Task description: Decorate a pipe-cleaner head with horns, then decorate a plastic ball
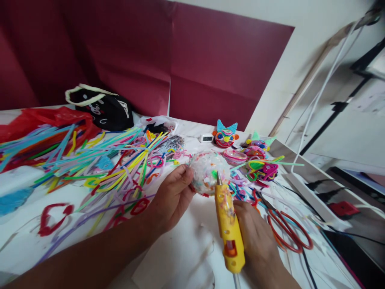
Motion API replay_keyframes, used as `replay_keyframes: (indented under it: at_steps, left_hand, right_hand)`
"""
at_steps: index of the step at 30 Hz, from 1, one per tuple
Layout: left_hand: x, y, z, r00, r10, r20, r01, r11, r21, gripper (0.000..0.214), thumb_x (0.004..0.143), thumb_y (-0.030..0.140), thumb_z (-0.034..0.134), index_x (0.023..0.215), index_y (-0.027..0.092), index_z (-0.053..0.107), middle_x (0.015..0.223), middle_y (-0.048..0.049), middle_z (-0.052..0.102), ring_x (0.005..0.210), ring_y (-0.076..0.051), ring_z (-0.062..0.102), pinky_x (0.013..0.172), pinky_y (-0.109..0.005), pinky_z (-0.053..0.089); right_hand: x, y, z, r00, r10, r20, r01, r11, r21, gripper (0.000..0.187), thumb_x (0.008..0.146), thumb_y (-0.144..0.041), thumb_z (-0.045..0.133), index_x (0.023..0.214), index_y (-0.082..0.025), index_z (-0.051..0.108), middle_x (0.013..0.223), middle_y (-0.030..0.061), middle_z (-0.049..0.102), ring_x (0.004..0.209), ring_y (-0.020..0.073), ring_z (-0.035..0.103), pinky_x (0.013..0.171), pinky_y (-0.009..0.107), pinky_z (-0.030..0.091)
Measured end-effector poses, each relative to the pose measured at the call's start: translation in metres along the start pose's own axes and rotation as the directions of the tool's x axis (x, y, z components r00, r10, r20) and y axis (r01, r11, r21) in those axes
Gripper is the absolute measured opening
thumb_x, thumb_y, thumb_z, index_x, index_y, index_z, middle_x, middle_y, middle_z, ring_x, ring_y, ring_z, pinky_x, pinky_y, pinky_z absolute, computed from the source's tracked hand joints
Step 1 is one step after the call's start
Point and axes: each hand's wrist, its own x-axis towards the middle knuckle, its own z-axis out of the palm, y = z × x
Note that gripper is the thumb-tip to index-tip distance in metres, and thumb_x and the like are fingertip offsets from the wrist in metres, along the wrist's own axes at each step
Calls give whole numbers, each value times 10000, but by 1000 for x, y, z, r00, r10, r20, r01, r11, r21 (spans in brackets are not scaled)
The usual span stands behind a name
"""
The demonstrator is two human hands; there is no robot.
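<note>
My left hand (173,196) is closed on a round, whitish craft ball (207,170) speckled with coloured bits, held just above the table. My right hand (255,233) grips a yellow glue gun (228,228), whose metal tip touches the ball's lower right side. Both hands are over the white table (180,257) near its front edge.
A heap of coloured pipe cleaners (99,160) spreads across the left. Finished colourful craft faces (225,136) and loops (260,168) lie behind the ball. Red-handled scissors (288,228) lie right of my hand. A black bag (102,106) and a small white clock (206,138) stand at the back.
</note>
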Motion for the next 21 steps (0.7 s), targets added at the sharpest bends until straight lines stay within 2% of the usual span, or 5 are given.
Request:
replay_keyframes:
  at_steps: [4, 11, 14, 17, 21]
  left_hand:
    - [0, -1, -1, 1000, -4, -7, 4, 1000, 2, 90, 887, 255, 602, 896, 170, 632, 977, -68, 681, 943, -188, 631, 903, -346, 499]
    - [0, -5, -3, 999, -32, -7, 32, 1000, -2, 83, 885, 252, 610, 878, 174, 633, 931, -56, 675, 906, -183, 624, 820, -313, 515]
    - [0, -4, -2, 1000, -21, -20, 21, 1000, -11, 86, 867, 250, 638, 852, 165, 631, 927, -54, 678, 883, -174, 623, 798, -291, 512]
    - [0, -1, 0, 1000, 2, -22, -2, 1000, -18, 127, 848, 260, 665, 912, 152, 645, 959, -64, 682, 906, -182, 620, 821, -296, 507]
    - [-1, 1, 1, 999, -4, -33, 4, 1000, -24, 120, 839, 264, 679, 857, 152, 640, 932, -60, 677, 883, -172, 613, 813, -285, 500]
  right_hand:
    - [-4, -1, 2, 1000, 6, 31, -5, 1000, -17, 299, 938, -206, 390, 1196, -88, 483, 1063, 174, 586, 949, 255, 582, 754, 356, 518]
    - [-3, -3, 3, 998, -39, 49, 41, 998, -49, 271, 945, -185, 378, 1159, -83, 510, 1092, 176, 567, 963, 252, 572, 723, 329, 494]
    - [-2, -3, 1, 999, 0, 51, 3, 999, -51, 275, 970, -218, 357, 1152, -82, 512, 1101, 173, 553, 964, 249, 564, 725, 330, 487]
    - [-3, -3, 0, 998, 52, 38, -50, 997, -53, 272, 961, -187, 362, 1162, -74, 506, 1103, 164, 552, 965, 232, 559, 745, 314, 489]
    - [-3, -3, 3, 1000, -8, 29, 9, 1000, -23, 295, 954, -189, 377, 1194, -65, 495, 1121, 168, 550, 955, 228, 558, 757, 314, 501]
